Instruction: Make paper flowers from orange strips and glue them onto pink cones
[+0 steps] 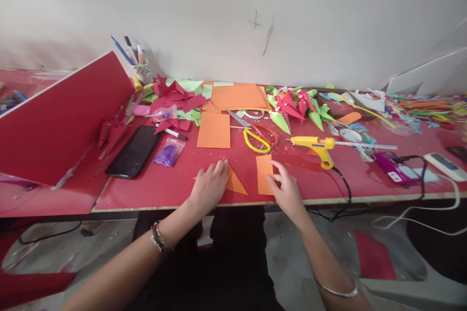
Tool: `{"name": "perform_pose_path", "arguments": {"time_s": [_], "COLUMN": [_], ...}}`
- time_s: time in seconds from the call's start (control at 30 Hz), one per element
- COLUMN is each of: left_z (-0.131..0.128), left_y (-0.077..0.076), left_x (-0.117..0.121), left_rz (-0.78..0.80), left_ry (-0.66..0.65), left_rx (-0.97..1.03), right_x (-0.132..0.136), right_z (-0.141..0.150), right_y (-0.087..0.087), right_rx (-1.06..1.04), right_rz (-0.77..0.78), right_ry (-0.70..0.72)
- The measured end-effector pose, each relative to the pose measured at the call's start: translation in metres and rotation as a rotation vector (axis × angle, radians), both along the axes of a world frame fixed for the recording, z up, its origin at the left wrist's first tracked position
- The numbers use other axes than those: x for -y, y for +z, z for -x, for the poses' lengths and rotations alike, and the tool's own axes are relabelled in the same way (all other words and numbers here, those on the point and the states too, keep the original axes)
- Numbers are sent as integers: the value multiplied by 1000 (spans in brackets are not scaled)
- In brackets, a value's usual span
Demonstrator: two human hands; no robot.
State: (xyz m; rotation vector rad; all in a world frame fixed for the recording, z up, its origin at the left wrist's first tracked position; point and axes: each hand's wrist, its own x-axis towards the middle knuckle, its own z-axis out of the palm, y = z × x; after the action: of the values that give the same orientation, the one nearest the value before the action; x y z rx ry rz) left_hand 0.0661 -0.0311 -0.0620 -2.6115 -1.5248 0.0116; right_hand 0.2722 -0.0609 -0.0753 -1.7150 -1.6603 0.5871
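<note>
My left hand [210, 182] rests on an orange paper triangle [235, 182], its fingers bent together and pressing the paper to the red table [175, 192]. The sheet's left corner peeks out past my knuckles. My right hand [287, 188] is at the right edge of an orange paper strip [264, 175], thumb and forefinger apart and touching it. Beyond my hands lies an orange paper square [214, 131]. Scissors with yellow and red handles [257, 141] lie to its right.
A yellow glue gun [314, 145] with its cord lies to the right, near a purple box [396, 170]. At left are a phone [134, 151], a purple packet [169, 152] and a leaning red board [69, 121]. Red and green paper cones [290, 104] are piled behind.
</note>
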Motion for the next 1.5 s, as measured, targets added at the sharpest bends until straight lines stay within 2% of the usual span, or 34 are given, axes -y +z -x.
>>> {"name": "perform_pose_path", "arguments": {"time_s": [0.13, 0.23, 0.37, 0.43, 0.5, 0.6, 0.67, 0.8, 0.97, 1.1, 1.2, 1.5], "left_z": [3, 6, 10, 14, 23, 44, 62, 99, 132, 143, 146, 157], "left_y": [5, 13, 23, 26, 26, 26, 25, 26, 37, 47, 48, 37], "left_x": [-3, -3, 1, 0, -4, -18, -33, -72, -127, -168, -192, -233], "left_rz": [60, 150, 418, 504, 524, 484, 392, 260, 65, 0, -19, -43], "left_ry": [-22, -20, -33, -10, 40, 94, 141, 303, 442, 530, 570, 632], "left_rx": [99, 369, 804, 921, 973, 986, 963, 929, 831, 793, 758, 646], "right_x": [6, 6, 0, -4, -7, -9, -8, -3, -3, -6, -10, -18], "right_z": [6, 28, 62, 73, 79, 81, 81, 82, 86, 88, 88, 83], "right_y": [3, 10, 19, 20, 20, 17, 13, 4, 5, 9, 11, 11], "right_rx": [-161, -239, -314, -287, -244, -149, -15, 223, 299, 306, 283, 153], "right_rz": [-83, -177, -217, -214, -206, -212, -210, -166, -94, -33, 14, 52], "right_ry": [-34, -62, 13, 55, 97, 146, 170, 198, 215, 230, 251, 305]}}
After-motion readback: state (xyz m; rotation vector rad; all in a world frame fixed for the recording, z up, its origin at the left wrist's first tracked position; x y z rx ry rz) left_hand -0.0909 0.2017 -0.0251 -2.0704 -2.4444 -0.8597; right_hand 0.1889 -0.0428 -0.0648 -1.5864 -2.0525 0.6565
